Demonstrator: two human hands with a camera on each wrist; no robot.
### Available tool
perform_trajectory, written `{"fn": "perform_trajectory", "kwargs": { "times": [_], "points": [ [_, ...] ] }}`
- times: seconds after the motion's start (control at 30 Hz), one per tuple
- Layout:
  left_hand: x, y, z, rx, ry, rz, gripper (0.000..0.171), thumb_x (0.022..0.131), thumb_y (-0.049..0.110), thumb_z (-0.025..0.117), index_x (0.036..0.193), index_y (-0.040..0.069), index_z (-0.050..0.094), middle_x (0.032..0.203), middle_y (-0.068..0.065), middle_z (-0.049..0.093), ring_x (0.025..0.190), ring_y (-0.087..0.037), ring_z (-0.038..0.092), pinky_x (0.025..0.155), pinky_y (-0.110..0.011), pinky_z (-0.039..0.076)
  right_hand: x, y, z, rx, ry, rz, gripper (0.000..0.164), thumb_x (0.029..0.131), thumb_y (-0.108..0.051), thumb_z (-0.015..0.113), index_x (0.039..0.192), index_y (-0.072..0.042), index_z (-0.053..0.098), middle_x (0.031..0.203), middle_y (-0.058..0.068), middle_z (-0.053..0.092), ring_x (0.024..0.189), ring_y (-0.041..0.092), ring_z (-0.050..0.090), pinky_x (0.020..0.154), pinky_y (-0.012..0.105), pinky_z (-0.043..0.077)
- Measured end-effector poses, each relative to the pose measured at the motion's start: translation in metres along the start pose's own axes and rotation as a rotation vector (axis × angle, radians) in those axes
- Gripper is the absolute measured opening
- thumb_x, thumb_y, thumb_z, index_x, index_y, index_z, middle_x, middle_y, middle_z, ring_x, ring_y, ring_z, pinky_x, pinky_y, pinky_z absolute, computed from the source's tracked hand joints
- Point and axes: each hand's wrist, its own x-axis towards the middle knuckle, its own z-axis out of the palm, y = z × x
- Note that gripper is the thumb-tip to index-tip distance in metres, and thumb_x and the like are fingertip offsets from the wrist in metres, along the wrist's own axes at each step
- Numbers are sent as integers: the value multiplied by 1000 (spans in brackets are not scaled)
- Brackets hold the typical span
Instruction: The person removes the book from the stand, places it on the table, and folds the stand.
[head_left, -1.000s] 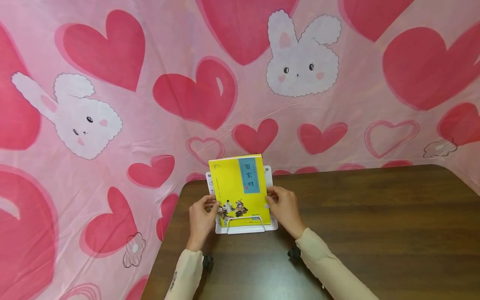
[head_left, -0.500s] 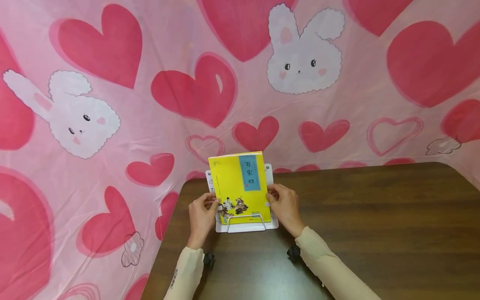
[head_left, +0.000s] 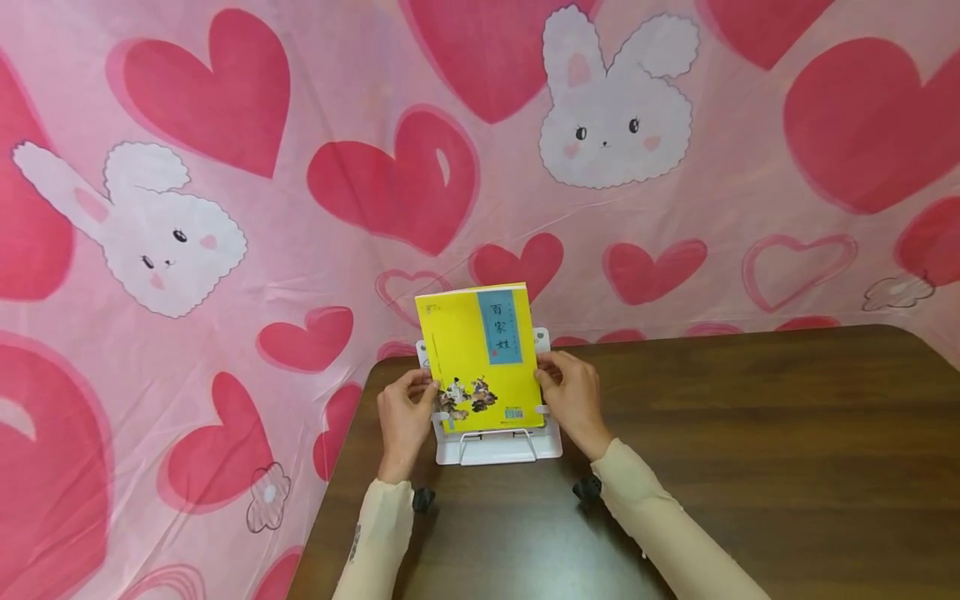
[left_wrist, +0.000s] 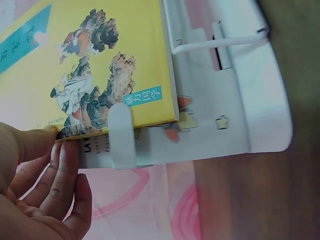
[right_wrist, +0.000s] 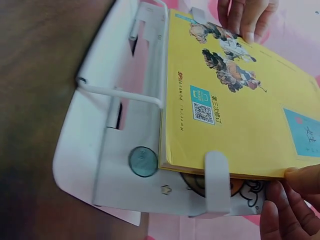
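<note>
A yellow paperback book (head_left: 468,342) with a blue title panel leans upright against a white book stand (head_left: 551,446). My left hand (head_left: 405,417) pinches the book's left edge, thumb on the cover. On the opposite edge, my right hand (head_left: 576,400) pinches it in the same way. The book's bottom edge stands just above the stand's white wire bar (head_left: 497,432). In the wrist views, white side clips (left_wrist: 121,136) (right_wrist: 217,182) lap over the book's edges. Much of the stand's printed back plate is hidden behind the book.
The stand rests on a dark wooden table (head_left: 750,450) near its far left corner. Behind the table hangs a pink cloth (head_left: 510,175) printed with hearts and rabbits. Black wrist devices (head_left: 423,500) sit at both sleeves.
Both hands have raised the book, so its bottom edge has risen from behind the wire bar to above it. The stand has stayed on the table.
</note>
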Motion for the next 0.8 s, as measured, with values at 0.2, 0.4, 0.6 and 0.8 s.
{"fn": "perform_trajectory", "kwargs": {
  "times": [0.2, 0.4, 0.6, 0.8],
  "points": [
    [8, 2, -2, 13, -7, 42, 19, 88, 8, 83, 103, -2, 78, 92, -17, 80, 83, -31, 79, 84, -48, 63, 5, -3, -2, 21, 3, 2, 25, 91, -4, 78, 116, -1, 77, 106, 15, 78, 84, 29, 69, 83, 46, 63],
    [13, 4, -4, 14, -16, 50, 18, 89, 8, 82, 103, -3, 78, 93, -18, 80, 83, -32, 79, 84, -48, 63, 7, -7, -4, 28, -9, 20, 27, 92, -6, 77, 119, -4, 77, 105, 13, 78, 85, 27, 66, 83, 42, 61],
    [18, 9, -8, -8, -1, 77, 17, 88, 6, 82, 101, -4, 77, 92, -19, 80, 83, -33, 79, 83, -48, 63, 14, -11, -6, 44, 15, -17, 23, 93, -5, 76, 116, -2, 77, 105, 15, 79, 84, 30, 68, 82, 45, 62],
    [24, 16, -12, -34, 30, 129, 16, 88, 4, 81, 101, -5, 77, 91, -20, 79, 81, -34, 79, 81, -49, 63, 20, -17, -7, 59, 43, -56, 22, 91, -2, 76, 113, 0, 78, 103, 16, 79, 81, 29, 69, 80, 42, 61]
  ]
}}
